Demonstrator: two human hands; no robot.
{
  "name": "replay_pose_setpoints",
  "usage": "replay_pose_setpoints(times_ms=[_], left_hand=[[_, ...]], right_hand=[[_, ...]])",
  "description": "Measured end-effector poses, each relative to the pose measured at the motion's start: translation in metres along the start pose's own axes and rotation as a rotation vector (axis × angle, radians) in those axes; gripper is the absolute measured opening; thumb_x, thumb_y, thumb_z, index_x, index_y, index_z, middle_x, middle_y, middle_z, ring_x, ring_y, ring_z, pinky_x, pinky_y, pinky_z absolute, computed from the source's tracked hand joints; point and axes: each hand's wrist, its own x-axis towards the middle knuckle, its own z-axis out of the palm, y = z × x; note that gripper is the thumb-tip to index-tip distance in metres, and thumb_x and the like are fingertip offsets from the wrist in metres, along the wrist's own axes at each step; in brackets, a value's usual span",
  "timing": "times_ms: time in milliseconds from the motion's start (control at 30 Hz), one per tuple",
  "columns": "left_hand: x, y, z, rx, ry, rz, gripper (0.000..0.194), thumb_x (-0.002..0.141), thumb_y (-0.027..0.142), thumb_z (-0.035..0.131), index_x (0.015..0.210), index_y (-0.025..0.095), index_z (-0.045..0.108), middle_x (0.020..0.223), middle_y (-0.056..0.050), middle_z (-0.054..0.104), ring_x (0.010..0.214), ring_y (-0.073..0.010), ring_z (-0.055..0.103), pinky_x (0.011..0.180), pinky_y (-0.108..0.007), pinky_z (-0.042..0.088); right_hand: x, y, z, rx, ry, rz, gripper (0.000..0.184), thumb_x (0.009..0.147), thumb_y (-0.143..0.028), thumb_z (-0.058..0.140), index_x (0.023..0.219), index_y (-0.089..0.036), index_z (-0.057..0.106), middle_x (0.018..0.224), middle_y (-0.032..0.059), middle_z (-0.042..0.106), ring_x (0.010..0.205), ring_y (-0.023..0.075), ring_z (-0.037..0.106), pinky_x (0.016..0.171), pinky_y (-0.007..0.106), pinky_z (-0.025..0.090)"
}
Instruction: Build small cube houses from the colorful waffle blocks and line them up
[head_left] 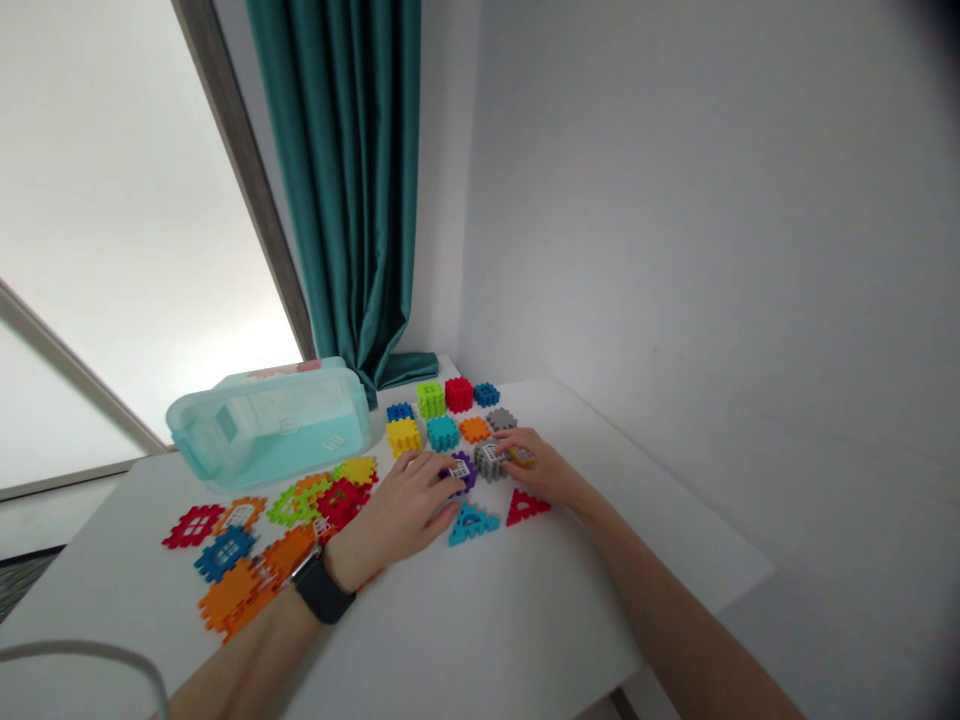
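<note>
My left hand (416, 505), with a dark watch on its wrist, reaches over the table. Its fingertips touch a purple stack of notched tiles (466, 472) with a white window piece on top; the thumb is apart. My right hand (544, 467) has its fingers on a grey stack of notched tiles (490, 462), also topped with a white window piece. An orange-yellow tile (523, 458) shows partly under the right fingers. In front of the hands lie a light-blue triangle (472, 523) and a red triangle (526, 507).
Behind the hands stand colour-sorted stacks, among them yellow (405, 436), turquoise (442, 433), lime (431, 399) and red (459, 394). Loose tiles, several of them orange (232, 595), spread at left. A translucent teal bin (270, 460) sits behind them. A wall borders the table's right side.
</note>
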Motion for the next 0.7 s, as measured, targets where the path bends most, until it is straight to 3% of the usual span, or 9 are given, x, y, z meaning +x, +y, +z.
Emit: replay_pose_setpoints(times_ms=[700], left_hand=[[-0.0008,-0.0024,0.0007,0.009,-0.021,-0.005,0.021,0.1,0.029,0.051,0.113,0.023,0.065,0.126,-0.011,0.061,0.115,-0.0283,0.057,0.102,-0.05,0.041]], right_hand=[[-0.0004,-0.0021,0.0004,0.017,-0.034,0.001,0.021,0.081,-0.018,0.065,0.099,-0.025,0.071,0.132,0.0075,0.065,0.128,0.0277,0.057,0.112,0.052,0.042]])
